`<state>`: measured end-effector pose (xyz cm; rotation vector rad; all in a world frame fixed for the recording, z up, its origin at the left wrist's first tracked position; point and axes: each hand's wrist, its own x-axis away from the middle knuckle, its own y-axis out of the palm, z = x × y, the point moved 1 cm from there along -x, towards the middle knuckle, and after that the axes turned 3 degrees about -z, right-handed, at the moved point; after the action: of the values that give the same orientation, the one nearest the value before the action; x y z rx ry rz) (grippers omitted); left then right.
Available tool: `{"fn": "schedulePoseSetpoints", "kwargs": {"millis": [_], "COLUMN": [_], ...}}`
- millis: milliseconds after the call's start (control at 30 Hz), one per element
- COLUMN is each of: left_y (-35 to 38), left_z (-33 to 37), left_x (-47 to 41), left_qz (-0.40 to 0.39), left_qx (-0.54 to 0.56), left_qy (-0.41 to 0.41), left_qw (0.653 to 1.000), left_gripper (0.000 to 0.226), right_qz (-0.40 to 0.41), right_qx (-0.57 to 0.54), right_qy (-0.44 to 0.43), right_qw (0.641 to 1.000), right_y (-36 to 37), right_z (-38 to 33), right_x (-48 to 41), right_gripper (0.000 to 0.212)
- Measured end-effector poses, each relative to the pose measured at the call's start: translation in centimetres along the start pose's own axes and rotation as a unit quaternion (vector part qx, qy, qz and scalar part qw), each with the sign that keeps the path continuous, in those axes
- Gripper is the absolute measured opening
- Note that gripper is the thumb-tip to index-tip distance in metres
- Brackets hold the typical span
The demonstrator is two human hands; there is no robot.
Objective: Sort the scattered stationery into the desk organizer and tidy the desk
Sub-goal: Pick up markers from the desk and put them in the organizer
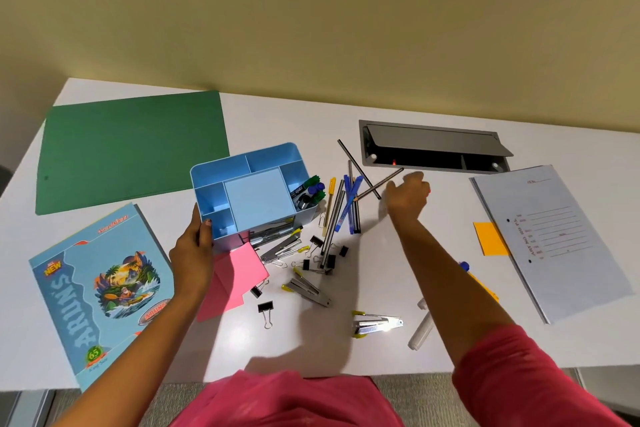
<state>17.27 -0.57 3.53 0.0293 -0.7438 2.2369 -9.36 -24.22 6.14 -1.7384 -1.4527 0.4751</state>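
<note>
While diag., pencil (377,185) tip twd organizer (258,198)

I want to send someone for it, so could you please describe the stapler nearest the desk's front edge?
Start at the blue desk organizer in the middle of the white desk. Come toward the person, past the scattered binder clips, to a silver stapler with yellow trim. Unlike the other two staplers, it lies alone, just left of a white tube.
</note>
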Motion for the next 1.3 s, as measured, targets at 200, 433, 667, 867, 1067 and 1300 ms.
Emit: {"fn": "schedulePoseSetpoints", "kwargs": {"millis": [200,433,667,867,1067,1300], "left_y": [0.0,0.0,-0.1,0.1,0.1,0.2], "left_z": [-0.1,0.3,0.4,0.2,0.3,-0.3], "left_x": [-0.1,0.1,0.4,0.3,0.3,-0.1], "left_qz": [0.002,0.000,0.007,0.017,0.012,0.015], "left_qx": [0.000,0.006,0.004,0.001,0.005,0.023], "left_qy": [0.000,-0.005,0.005,-0.008,-0.003,-0.017], "left_qw": [1.000,1.000,1.000,1.000,1.000,0.999], "left_gripper": [0.040,0.041,0.042,0.042,0.042,0.042], "right_qz": [-0.052,-0.045,0.010,0.057,-0.048,-0.116], "right_qx": [0.030,-0.002,0.012,-0.209,-0.308,-0.172], "right_qy": [0.126,0.149,0.086,-0.194,-0.348,-0.342], "right_qw": [0.990,0.988,0.996,0.957,0.884,0.917], "right_y": [-0.7,-0.3,-0.6,-2.2,-2.1,1.2], "right_z": [2.9,4.2,3.0,-3.1,-8.0,-8.6], "right_x": [-1.7,-1.7,-0.1,5.4,10.4,11.5], "right_gripper": [0.059,0.058,0.034,0.019,0.054,0.022]}}
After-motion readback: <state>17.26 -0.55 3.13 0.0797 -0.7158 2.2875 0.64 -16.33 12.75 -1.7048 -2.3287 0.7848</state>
